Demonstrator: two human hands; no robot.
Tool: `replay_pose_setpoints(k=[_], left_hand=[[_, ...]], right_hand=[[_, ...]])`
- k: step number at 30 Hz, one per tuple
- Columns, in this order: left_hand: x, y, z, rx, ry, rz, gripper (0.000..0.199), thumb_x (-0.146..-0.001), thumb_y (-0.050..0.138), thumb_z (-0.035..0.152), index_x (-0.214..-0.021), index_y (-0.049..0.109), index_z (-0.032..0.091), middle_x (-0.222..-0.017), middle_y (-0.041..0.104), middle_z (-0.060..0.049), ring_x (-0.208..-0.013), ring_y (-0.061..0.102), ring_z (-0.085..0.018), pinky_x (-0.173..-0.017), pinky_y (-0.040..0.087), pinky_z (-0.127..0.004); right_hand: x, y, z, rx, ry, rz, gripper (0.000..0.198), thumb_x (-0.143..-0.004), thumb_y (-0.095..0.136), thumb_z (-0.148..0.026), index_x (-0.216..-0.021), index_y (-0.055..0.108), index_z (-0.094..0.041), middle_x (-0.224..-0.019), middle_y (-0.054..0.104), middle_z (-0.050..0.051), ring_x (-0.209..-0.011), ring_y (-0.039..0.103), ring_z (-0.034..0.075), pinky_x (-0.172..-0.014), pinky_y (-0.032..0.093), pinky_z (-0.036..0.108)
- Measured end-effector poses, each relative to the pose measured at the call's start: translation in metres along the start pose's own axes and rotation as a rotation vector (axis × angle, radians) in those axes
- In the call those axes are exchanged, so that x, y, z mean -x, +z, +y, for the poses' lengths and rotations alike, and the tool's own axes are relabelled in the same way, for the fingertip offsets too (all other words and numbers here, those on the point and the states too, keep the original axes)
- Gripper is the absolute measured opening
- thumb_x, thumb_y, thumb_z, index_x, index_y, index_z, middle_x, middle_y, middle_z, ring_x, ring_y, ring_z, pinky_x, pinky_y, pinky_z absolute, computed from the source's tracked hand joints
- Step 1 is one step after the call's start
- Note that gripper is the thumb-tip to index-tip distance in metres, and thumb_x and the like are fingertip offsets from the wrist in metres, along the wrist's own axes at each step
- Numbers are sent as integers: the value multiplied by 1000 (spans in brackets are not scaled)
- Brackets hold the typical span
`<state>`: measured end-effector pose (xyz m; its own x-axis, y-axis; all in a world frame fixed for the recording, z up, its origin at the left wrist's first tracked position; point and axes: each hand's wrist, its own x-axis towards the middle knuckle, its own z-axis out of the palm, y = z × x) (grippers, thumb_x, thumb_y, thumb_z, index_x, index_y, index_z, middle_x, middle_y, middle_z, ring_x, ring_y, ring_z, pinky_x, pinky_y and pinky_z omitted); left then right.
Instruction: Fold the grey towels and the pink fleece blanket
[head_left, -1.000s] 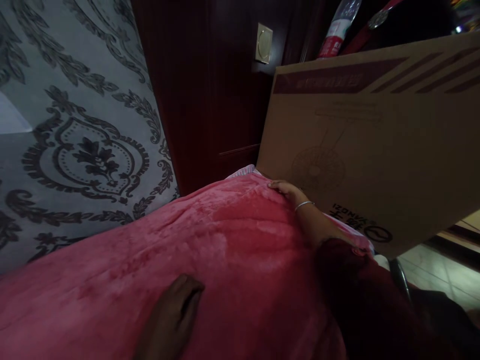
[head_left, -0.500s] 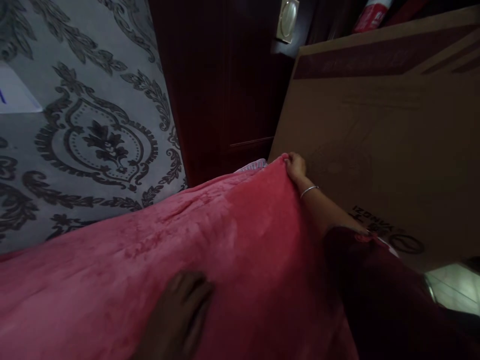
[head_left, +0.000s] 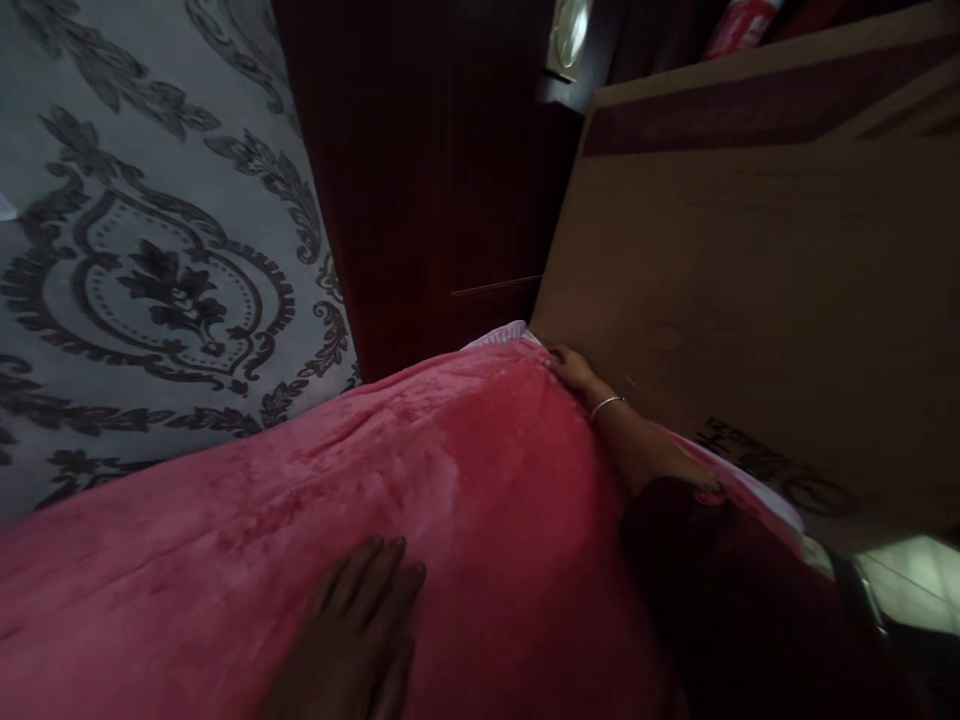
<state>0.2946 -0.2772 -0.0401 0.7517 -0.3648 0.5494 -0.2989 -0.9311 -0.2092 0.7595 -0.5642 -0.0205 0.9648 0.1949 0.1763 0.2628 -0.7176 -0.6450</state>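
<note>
A pink plush blanket [head_left: 390, 470] covers the bed from the left side to the lower right. My left hand [head_left: 349, 620] lies flat on it near the bottom, palm down, its fingers stretched out and slightly apart. At the blanket's far right corner, my right hand [head_left: 571, 368] rests on the edge with its fingers reaching over the cloth. A thin bangle circles that wrist, and a dark sleeve covers the arm. Light striped cloth [head_left: 506, 333] peeks out from beneath the blanket beyond the right fingers.
A large cardboard box [head_left: 735, 270] stands close along the right side. Behind the bed's far end is a dark red wooden door [head_left: 420, 200] with a metal fitting [head_left: 568, 38]. Patterned wallpaper [head_left: 180, 290] borders the left. Pale floor tiles [head_left: 911, 580] show at lower right.
My right hand has lowered and shifted left; the raised blanket corner now lies flat. My left hand's fingers have spread on the blanket. The view has turned slightly.
</note>
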Motion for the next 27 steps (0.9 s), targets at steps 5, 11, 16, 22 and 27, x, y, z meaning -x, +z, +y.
replay_pose_setpoints(k=[5, 11, 16, 22, 27], left_hand=[[-4, 4, -3, 104, -61, -34, 46, -90, 49, 29, -133, 63, 27, -133, 67, -5, -122, 59, -29, -102, 44, -48], [-7, 10, -8, 200, -98, -115, 44, -91, 44, 32, -128, 67, 24, -128, 69, -8, -124, 56, -33, -102, 43, -51], [-10, 13, -8, 222, -134, -151, 47, -92, 42, 37, -127, 68, 21, -133, 66, -11, -125, 55, -34, -103, 43, -53], [-17, 6, -7, 211, -146, -185, 49, -94, 38, 39, -125, 70, 18, -131, 66, -14, -123, 56, -35, -99, 45, -53], [-19, 2, -8, 231, -151, -199, 49, -95, 38, 38, -126, 69, 18, -132, 66, -14, -122, 57, -35, -100, 46, -53]], right_hand=[[49, -53, 25, -94, 107, -140, 43, -95, 58, -51, -114, 72, -15, -117, 73, 12, -105, 68, 25, -97, 51, 36], [120, -108, 54, -269, 312, -257, 42, -85, 69, -57, -98, 75, -17, -102, 77, 11, -91, 70, 26, -88, 57, 40], [175, -132, 63, -564, 397, -355, 33, -80, 75, -44, -101, 70, -19, -100, 76, 7, -88, 70, 21, -86, 57, 34], [201, -145, 60, -516, 359, -342, 31, -72, 79, -31, -100, 68, -22, -90, 73, 0, -77, 66, 15, -75, 57, 25], [204, -156, 46, -484, 359, -353, 30, -71, 78, -23, -101, 71, -21, -100, 75, 2, -89, 68, 17, -84, 57, 27]])
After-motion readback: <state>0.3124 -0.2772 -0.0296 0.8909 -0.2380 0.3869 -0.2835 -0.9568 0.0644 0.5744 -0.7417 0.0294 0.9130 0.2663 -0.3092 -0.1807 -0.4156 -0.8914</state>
